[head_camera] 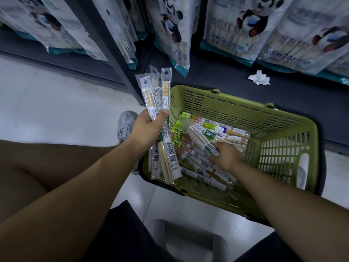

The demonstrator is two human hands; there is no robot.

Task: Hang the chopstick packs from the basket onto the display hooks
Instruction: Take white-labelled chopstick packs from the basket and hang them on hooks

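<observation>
In the head view, your left grip point(149, 127) is clenched round a fanned bunch of chopstick packs point(164, 99). It holds them up just left of the green basket point(245, 104), with the holes on top. Your right grip point(225, 157) is down in the basket on the loose pile of packs point(205, 129). It is blurry, so I cannot tell if it has pinched one. No hooks show. The bunch looks slippery and spread out, so adding more could make one slide out onto the floor point(56, 110).
</observation>
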